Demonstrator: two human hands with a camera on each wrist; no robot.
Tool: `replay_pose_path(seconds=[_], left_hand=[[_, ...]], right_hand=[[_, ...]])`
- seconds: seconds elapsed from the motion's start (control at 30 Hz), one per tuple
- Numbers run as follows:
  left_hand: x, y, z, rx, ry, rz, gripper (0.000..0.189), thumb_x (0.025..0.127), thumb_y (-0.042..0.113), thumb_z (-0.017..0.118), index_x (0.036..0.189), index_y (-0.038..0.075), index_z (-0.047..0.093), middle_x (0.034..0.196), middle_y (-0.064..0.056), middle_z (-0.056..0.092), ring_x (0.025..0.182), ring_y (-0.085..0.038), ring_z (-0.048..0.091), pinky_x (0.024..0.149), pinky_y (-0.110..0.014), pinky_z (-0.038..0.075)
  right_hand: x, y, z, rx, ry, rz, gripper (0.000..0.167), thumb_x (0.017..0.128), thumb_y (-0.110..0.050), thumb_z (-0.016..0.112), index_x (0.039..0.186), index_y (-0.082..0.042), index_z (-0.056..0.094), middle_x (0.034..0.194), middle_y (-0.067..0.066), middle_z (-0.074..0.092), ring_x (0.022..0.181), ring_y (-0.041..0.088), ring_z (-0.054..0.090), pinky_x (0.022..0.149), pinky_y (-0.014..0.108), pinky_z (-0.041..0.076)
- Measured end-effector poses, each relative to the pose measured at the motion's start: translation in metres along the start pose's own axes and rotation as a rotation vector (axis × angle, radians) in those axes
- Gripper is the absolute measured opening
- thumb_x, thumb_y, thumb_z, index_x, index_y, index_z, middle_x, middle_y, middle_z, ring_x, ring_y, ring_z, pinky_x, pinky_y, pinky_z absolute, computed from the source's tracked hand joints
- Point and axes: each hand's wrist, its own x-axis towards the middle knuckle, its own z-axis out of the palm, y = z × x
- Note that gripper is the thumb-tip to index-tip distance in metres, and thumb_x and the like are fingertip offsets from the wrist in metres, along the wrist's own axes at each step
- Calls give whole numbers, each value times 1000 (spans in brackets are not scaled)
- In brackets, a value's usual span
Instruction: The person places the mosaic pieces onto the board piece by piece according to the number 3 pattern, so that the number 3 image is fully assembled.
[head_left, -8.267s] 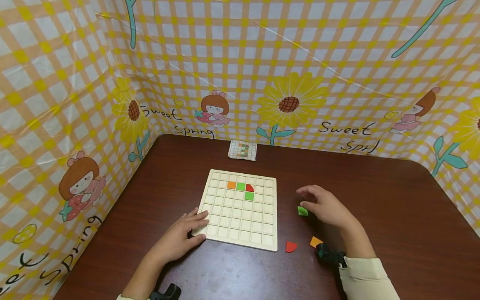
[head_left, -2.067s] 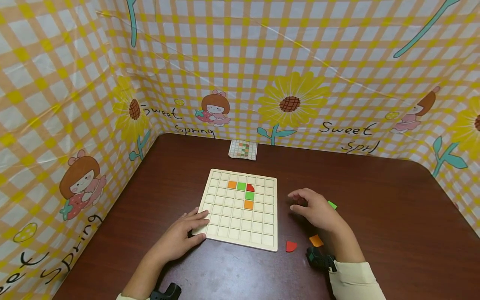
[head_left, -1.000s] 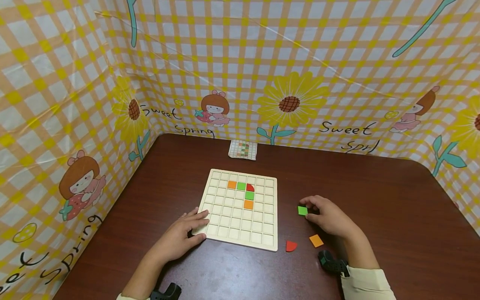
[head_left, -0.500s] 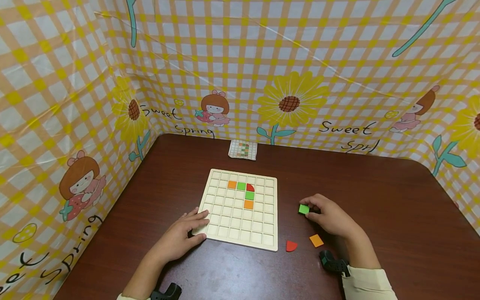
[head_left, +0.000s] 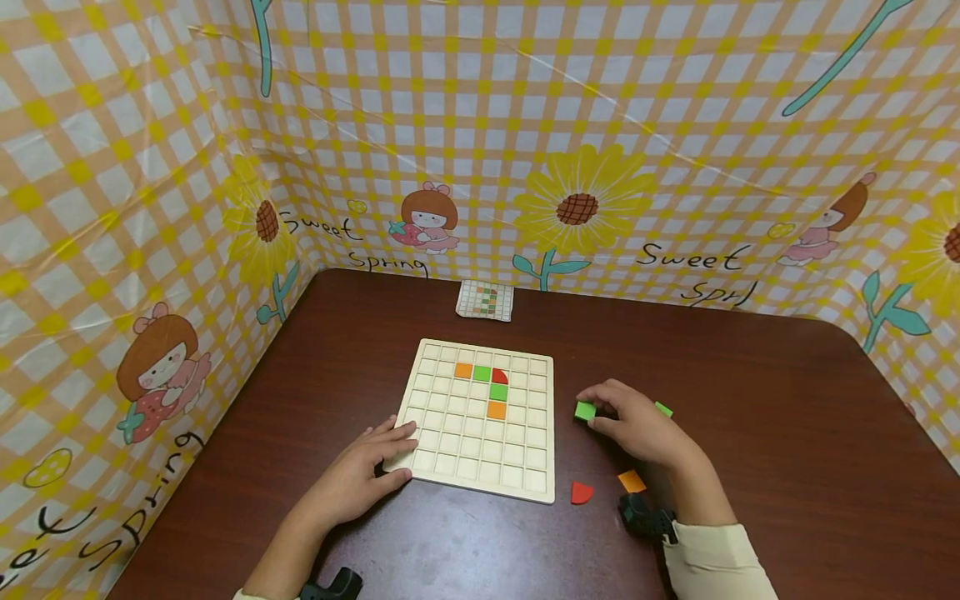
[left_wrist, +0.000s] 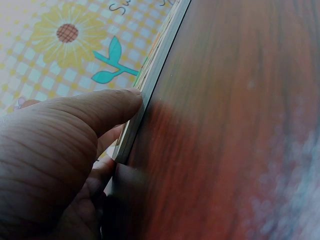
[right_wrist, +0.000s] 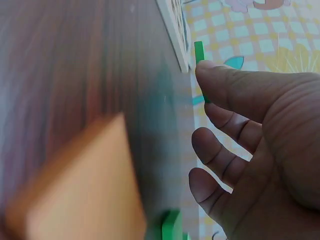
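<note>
My right hand (head_left: 633,421) pinches a green square tile (head_left: 585,411) between thumb and fingertips, just right of the grid board (head_left: 468,442). In the right wrist view the tile (right_wrist: 199,51) stands edge-on above my thumb, the other fingers loosely bent. My left hand (head_left: 367,467) rests at the board's near left corner, fingers laid over its edge; in the left wrist view the thumb lies along the board's side (left_wrist: 134,127). Set in the board are an orange tile (head_left: 463,371), a green tile (head_left: 482,373), a red quarter-round (head_left: 499,377), another green tile (head_left: 498,392) and another orange tile (head_left: 496,410).
On the table, a red quarter-round piece (head_left: 581,492) and an orange tile (head_left: 632,481) lie near my right wrist. Another green piece (head_left: 663,409) shows behind my right hand. A small card with a coloured grid pattern (head_left: 486,302) stands at the back, before the checked cloth (head_left: 450,108).
Since the oldest frame, an orange tile has come onto the board below the lower green one. My right hand has taken a green tile and moved left towards the board. The left hand stays put.
</note>
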Motion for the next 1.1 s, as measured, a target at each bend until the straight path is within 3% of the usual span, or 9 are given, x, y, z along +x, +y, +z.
replay_pose_path(seconds=[0.27, 0.63, 0.87, 1.1], left_hand=[[0, 0, -1, -4, -2, -3, 41, 91, 14, 72, 130, 4, 65, 147, -7, 50, 145, -32, 30, 116, -60, 19], [0, -1, -1, -1, -6, 5, 41, 92, 14, 71, 130, 3, 65, 148, -8, 50, 145, -33, 30, 116, -59, 19], [0, -1, -1, 9, -3, 11, 40, 91, 14, 71, 130, 3, 65, 147, -8, 50, 145, -33, 31, 116, -60, 20], [0, 1, -1, 7, -7, -5, 41, 91, 14, 72, 130, 3, 65, 148, -7, 50, 145, -32, 30, 116, -60, 20]], right_hand=[[19, -13, 13, 10, -29, -9, 26, 94, -4, 65, 120, -8, 66, 110, 1, 58, 93, 19, 54, 81, 40, 48], [41, -36, 33, 59, -67, -52, 28, 92, -3, 66, 120, -6, 66, 101, 4, 56, 89, 19, 51, 76, 37, 46], [55, -52, 46, 97, -98, -61, 28, 92, -4, 66, 120, -9, 67, 109, 2, 59, 94, 20, 55, 83, 39, 49], [65, -61, 58, 95, -110, -126, 27, 92, -2, 66, 119, -5, 67, 103, 1, 59, 90, 19, 53, 79, 36, 48]])
